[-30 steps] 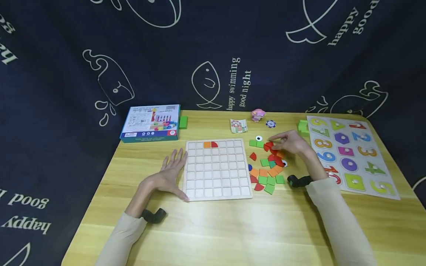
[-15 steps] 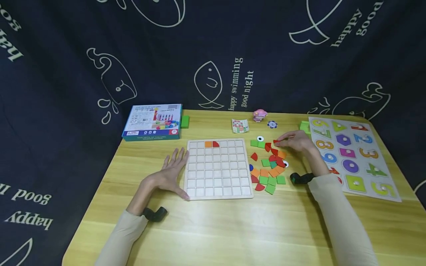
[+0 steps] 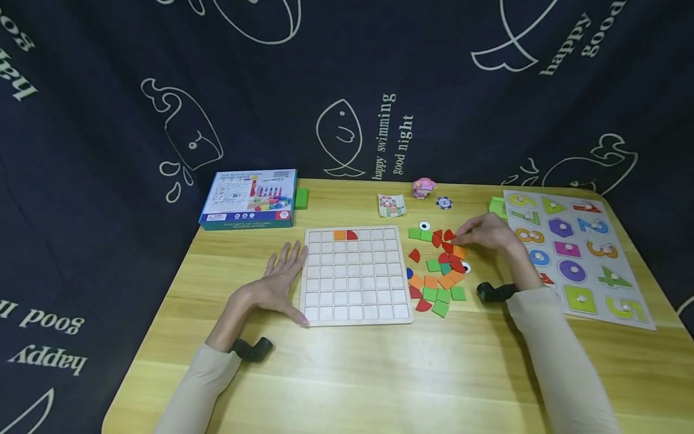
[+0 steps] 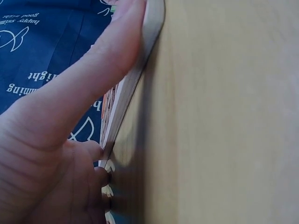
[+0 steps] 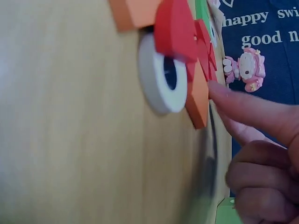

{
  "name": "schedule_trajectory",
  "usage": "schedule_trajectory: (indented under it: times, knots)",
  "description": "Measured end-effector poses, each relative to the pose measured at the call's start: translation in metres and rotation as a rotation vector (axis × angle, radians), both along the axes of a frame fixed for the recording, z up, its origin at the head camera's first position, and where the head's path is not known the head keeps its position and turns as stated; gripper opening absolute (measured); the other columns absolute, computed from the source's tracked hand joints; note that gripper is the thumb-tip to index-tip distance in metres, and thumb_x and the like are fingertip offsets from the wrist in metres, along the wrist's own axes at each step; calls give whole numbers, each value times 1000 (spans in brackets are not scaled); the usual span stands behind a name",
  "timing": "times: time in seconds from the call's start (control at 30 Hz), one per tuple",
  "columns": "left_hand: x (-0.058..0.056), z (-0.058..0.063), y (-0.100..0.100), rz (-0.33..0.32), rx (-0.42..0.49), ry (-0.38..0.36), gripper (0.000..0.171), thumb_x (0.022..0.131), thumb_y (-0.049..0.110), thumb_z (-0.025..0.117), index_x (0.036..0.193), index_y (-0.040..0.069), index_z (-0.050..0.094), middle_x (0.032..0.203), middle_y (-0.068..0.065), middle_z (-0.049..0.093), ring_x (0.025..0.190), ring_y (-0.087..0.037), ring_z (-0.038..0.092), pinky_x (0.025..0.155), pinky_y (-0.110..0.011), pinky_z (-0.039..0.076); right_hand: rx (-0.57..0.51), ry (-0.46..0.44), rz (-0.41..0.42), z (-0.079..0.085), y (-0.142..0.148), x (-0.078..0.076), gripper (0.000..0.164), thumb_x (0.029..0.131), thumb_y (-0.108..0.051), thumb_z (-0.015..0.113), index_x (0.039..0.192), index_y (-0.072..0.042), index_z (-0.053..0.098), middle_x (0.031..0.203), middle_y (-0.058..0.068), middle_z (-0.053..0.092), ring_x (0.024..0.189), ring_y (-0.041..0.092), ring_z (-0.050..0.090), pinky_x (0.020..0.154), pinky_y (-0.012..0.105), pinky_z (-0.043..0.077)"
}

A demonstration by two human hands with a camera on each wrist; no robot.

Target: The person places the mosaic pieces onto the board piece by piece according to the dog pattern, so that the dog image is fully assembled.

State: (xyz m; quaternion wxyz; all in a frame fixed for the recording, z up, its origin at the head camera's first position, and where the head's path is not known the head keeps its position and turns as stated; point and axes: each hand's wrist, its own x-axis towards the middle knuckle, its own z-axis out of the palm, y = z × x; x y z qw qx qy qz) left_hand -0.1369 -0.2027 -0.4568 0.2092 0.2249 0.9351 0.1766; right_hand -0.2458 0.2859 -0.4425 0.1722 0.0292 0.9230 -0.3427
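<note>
My left hand (image 3: pixel 273 289) lies along the left edge of the wooden grid board (image 3: pixel 354 283), its fingers spread and fairly straight, the thumb at the near corner. In the left wrist view my thumb crosses in front of the board's rim, so most of the grid is lost and the far end is cut off at the top.

My right hand (image 3: pixel 488 231) reaches to the loose tiles (image 3: pixel 431 282) on the worktop (image 3: pixel 347 386), beyond the board's right edge. Its fingertips are at a red quarter-round (image 3: pixel 449 235); the lower fingers are curled under. I cannot tell whether I pinch that piece or only touch it: in the right wrist view an orange tile (image 5: pixel 197 100) and a white eye disc (image 5: pixel 161 77), close to the lens, cover much of the red pieces behind.

Up in the board's top row sit an orange square (image 3: pixel 339 235) and a red wedge (image 3: pixel 352 235), side by side. A blue piece (image 3: pixel 409 273) by the board's right edge shows only in part. My right wrist hides some of the number puzzle (image 3: pixel 561 247), including part of its red 10. Both my sleeves (image 3: pixel 561 361) run out of the frame at the bottom.
</note>
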Motion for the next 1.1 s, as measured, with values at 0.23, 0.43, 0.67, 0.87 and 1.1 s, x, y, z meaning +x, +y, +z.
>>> schedule_trajectory:
  times: [0.23, 0.43, 0.67, 0.87, 1.1]
  knots:
    - [0, 1, 1, 0, 4, -3, 156, 48, 71, 83, 154, 10, -14, 160, -15, -23, 148, -36, -22, 119, -60, -9, -97, -33, 60, -6, 0, -11, 46, 76, -24, 82, 117, -7, 68, 58, -9, 35, 57, 13, 36, 55, 27, 27]
    - [0, 1, 1, -5, 6, -5, 155, 48, 72, 82, 154, 11, -14, 160, -15, -24, 148, -37, -22, 119, -60, -10, -25, 11, 116, -3, 2, -10, 42, 79, -29, 80, 111, -5, 68, 59, -6, 37, 56, 12, 36, 52, 26, 27]
    - [0, 1, -1, 3, 17, -1, 156, 48, 69, 84, 154, 9, -14, 160, -17, -23, 147, -38, -22, 118, -62, -9, -122, 129, 122, 24, -54, -1, 34, 81, -25, 78, 108, -6, 70, 55, -3, 32, 50, 15, 30, 46, 28, 25]
    - [0, 0, -1, -4, 21, 15, 156, 48, 71, 83, 154, 9, -13, 160, -17, -22, 148, -39, -21, 118, -63, -8, -300, 94, 146, 28, -165, 0, 27, 74, -19, 84, 98, -11, 74, 48, -7, 28, 44, 11, 23, 43, 25, 20]
    - [-1, 1, -2, -4, -5, 23, 156, 46, 74, 81, 154, 10, -13, 160, -15, -22, 148, -37, -21, 119, -61, -7, -316, 88, 100, 7, -254, -5, 25, 68, -13, 88, 89, -6, 77, 65, 3, 67, 54, 10, 43, 50, 22, 34]
